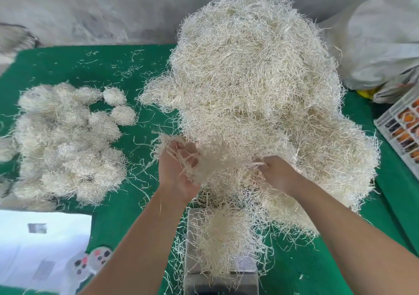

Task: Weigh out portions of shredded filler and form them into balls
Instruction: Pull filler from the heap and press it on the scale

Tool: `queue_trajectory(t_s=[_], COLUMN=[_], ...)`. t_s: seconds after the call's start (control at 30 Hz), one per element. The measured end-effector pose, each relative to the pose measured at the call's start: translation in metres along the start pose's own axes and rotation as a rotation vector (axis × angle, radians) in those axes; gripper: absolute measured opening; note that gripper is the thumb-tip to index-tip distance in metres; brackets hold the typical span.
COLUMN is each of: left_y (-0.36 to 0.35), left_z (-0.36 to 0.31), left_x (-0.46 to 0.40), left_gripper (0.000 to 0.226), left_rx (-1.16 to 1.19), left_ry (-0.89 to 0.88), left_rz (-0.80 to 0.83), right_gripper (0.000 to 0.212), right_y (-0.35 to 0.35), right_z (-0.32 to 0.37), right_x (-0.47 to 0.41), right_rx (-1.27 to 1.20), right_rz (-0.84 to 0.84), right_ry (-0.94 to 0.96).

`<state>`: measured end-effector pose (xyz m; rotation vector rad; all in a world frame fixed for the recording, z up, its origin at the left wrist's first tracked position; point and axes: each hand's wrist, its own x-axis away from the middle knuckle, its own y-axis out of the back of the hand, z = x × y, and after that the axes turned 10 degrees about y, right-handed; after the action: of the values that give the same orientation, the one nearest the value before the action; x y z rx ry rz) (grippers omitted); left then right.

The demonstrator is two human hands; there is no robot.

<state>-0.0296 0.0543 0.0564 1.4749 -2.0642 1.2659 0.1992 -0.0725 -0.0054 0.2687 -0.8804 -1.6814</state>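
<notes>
My left hand (179, 170) is palm-up above the green surface (113, 204), fingers curled loosely around a tuft of shredded filler (199, 160) that spills out over my thumb. My right hand (277, 173) reaches into the near edge of the big filler heap (256, 86), fingers bent and pinching a few strands (257, 164); most of those fingers are buried in the shreds. The tuft stretches between my two hands. The heap fills the middle and far side of the surface, toward the right. Just below my hands, at the near edge, a small portion of filler (224, 235) lies on the grey scale (192, 260). Toward the left edge, a cluster of finished balls (68, 145) lies packed together, with two more balls (118, 104) just beside it on the far side. Loose strands are scattered over the green. A white sheet (34, 249) sits at the near left corner, a grey crate (401, 129) at the right edge, and a pale sack (381, 45) beyond it.
</notes>
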Motion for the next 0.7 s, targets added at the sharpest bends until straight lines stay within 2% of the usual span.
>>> queue_trajectory(t_s=[0.07, 0.13, 0.2, 0.23, 0.33, 0.4, 0.43, 0.47, 0.5, 0.53, 0.57, 0.6, 0.63, 0.67, 0.7], left_y=[0.009, 0.019, 0.031, 0.033, 0.053, 0.067, 0.084, 0.093, 0.098, 0.090, 0.076, 0.068, 0.058, 0.045, 0.035], left_z=[-0.004, -0.009, -0.010, -0.010, -0.019, -0.030, -0.037, -0.039, -0.038, -0.038, -0.023, -0.014, -0.006, -0.001, 0.005], left_x=[0.001, 0.001, -0.002, -0.001, -0.016, -0.007, -0.008, -0.006, -0.003, -0.004, 0.003, 0.008, 0.012, 0.014, 0.015], left_gripper=[0.032, 0.034, 0.031, 0.029, 0.025, 0.009, 0.046, 0.054, 0.034, 0.020, 0.019, 0.020, 0.021, 0.020, 0.022], left_rx=[0.030, 0.192, 0.264, 0.244, 0.094, 0.174, 0.278, 0.390, 0.420, 0.334, 0.292, 0.208, 0.243, 0.251, 0.229], left_ry=[0.011, 0.027, 0.045, 0.035, -0.169, -0.249, -0.266, -0.262, -0.245, -0.269, -0.168, -0.114, -0.070, -0.059, -0.059], left_rz=[-0.054, 0.040, 0.104, 0.105, 0.007, 0.373, 0.304, 0.431, 0.363, 0.281, 0.240, 0.102, 0.063, 0.058, 0.026], right_gripper=[0.028, 0.022, 0.022, 0.025, 0.032, 0.037, 0.037, 0.034, 0.032, 0.037, 0.051, 0.071, 0.088, 0.096, 0.093], right_y=[0.011, 0.023, 0.033, 0.037, 0.053, 0.063, 0.066, 0.067, 0.065, 0.062, 0.059, 0.059, 0.064, 0.070, 0.078], right_z=[-0.009, -0.016, -0.024, -0.028, -0.040, -0.049, -0.051, -0.047, -0.040, -0.031, -0.022, -0.013, -0.004, 0.005, 0.016], right_x=[-0.003, -0.008, -0.013, -0.016, -0.021, -0.022, -0.022, -0.021, -0.020, -0.019, -0.017, -0.015, -0.012, -0.008, -0.003], right_rx=[-0.213, -0.409, -0.548, -0.599, -0.834, -0.918, -0.874, -0.771, -0.614, -0.448, -0.276, -0.098, 0.090, 0.269, 0.405], right_rz=[-0.057, -0.123, -0.212, -0.243, -0.320, -0.397, -0.405, -0.371, -0.291, -0.179, -0.045, 0.089, 0.191, 0.243, 0.249], right_ry=[-0.174, -0.371, -0.486, -0.530, -0.663, -0.716, -0.708, -0.663, -0.585, -0.477, -0.375, -0.304, -0.244, -0.187, -0.140])
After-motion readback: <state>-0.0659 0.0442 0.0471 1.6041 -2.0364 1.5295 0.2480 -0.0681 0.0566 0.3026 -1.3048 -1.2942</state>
